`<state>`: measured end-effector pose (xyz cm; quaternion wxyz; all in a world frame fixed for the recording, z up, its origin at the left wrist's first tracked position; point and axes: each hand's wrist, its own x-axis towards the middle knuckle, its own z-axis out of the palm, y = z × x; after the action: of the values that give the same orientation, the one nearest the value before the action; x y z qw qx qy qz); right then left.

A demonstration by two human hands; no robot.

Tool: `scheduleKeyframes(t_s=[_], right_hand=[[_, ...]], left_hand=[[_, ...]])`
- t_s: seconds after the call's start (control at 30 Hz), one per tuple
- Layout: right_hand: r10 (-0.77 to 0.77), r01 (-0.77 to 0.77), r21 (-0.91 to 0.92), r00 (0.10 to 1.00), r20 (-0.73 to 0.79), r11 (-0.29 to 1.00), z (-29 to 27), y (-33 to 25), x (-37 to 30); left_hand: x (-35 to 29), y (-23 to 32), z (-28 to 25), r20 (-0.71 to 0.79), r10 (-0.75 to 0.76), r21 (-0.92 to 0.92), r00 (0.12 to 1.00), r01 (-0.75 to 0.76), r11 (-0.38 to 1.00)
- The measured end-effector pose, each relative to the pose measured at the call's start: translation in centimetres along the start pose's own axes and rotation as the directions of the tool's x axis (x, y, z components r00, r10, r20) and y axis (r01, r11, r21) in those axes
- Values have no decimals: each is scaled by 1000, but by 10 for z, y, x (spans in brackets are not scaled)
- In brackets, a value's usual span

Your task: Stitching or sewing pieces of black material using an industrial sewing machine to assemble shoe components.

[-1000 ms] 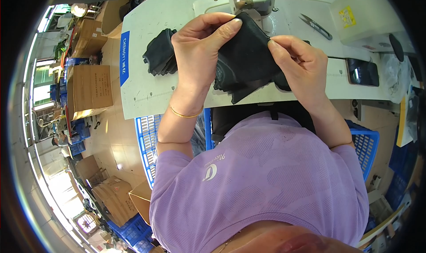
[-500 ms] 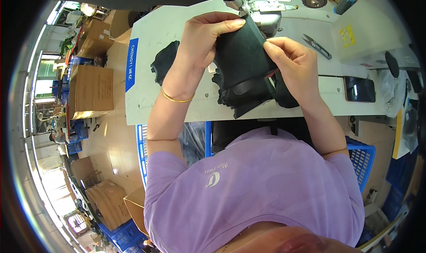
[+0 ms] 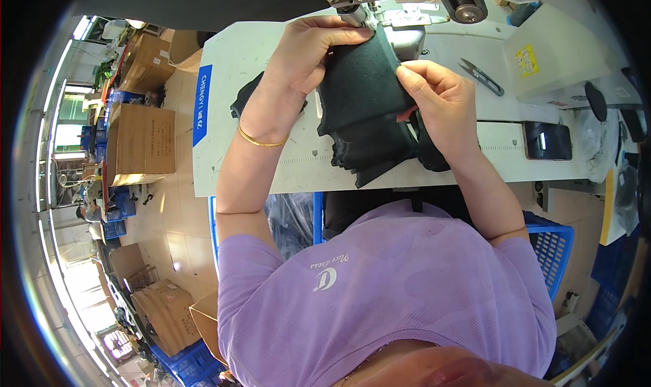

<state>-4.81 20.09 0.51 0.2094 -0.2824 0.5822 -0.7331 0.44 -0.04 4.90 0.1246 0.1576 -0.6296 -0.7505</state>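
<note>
A dark fabric piece (image 3: 359, 82) is stretched between my two hands below the needle area of a sewing machine (image 3: 369, 10). My left hand (image 3: 305, 54) pinches its upper left edge close to the presser foot. On the right edge, the thumb and fingers of my right hand (image 3: 439, 102) are closed on the cloth. Something small and reddish shows beside the right fingers, too little of it to name. More dark fabric pieces (image 3: 369, 158) lie on the table just under the held one. Another dark piece (image 3: 247, 97) rests to the left, partly behind my left wrist.
The white sewing table (image 3: 230, 143) carries thread snips (image 3: 483, 76), a dark phone (image 3: 548, 141) and a translucent bin (image 3: 553, 51) on the right. Blue baskets (image 3: 553, 251) stand below the table edge. Cardboard boxes (image 3: 142, 143) sit on the floor at left.
The fabric's top edge has come up against the machine's presser foot area. Both hands have shifted slightly left, still gripping the cloth, and the right hand is a little lower.
</note>
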Motion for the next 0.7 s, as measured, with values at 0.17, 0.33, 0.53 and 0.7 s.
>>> scheduleKeyframes(t_s=[0.17,0.33,0.53,0.7], right_hand=[[-6,6,27,1000,8,1000,3,-2,-2],[12,-16,93,999,39,996,9,-2,-3],[-12,11,44,1000,13,999,10,-2,-4],[-3,1,28,999,51,1000,7,-2,-8]], left_hand=[[1,1,0,0,-15,13,1000,15,1000],[1,1,-2,14,-3,3,1000,3,1000],[3,2,-3,29,18,58,999,-20,998],[3,2,-4,39,98,181,994,-103,978]])
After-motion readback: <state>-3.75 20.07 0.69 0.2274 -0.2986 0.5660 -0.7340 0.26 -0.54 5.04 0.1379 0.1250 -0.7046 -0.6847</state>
